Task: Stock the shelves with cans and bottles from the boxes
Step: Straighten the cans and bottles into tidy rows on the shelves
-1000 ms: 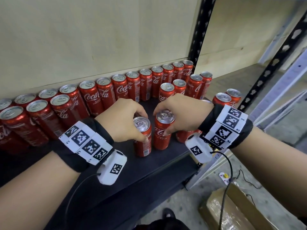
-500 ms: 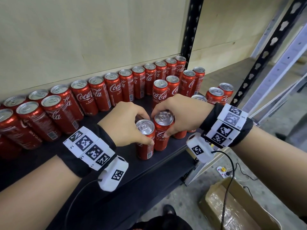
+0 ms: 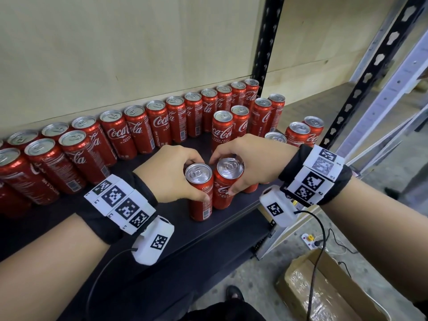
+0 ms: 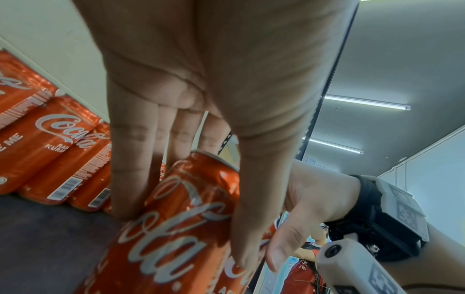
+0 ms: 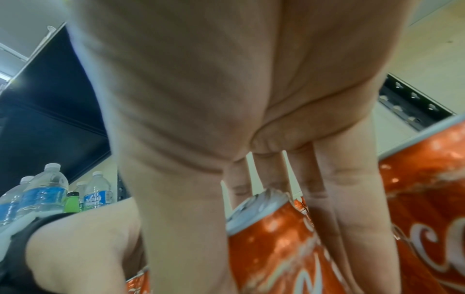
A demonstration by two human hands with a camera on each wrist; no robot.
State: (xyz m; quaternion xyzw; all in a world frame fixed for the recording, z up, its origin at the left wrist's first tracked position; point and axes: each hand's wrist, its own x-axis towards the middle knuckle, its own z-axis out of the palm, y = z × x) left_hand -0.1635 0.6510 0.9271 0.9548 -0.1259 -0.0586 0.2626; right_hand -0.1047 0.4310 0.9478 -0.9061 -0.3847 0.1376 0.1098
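Two red cola cans stand side by side near the front of the black shelf. My left hand grips the left can from above, fingers behind it and thumb on its front; the left wrist view shows this can between fingers and thumb. My right hand grips the right can the same way, seen close as the can in the right wrist view. The two cans touch or nearly touch. A long row of matching cans lines the back wall.
More cans stand in a second row at the left and in a cluster behind my right hand. A black upright post stands at the shelf's far right corner. An open cardboard box lies on the floor below right. Water bottles show in the right wrist view.
Both hands have kept their grip on the cans and brought them closer together near the shelf's front edge. The view has shifted slightly.
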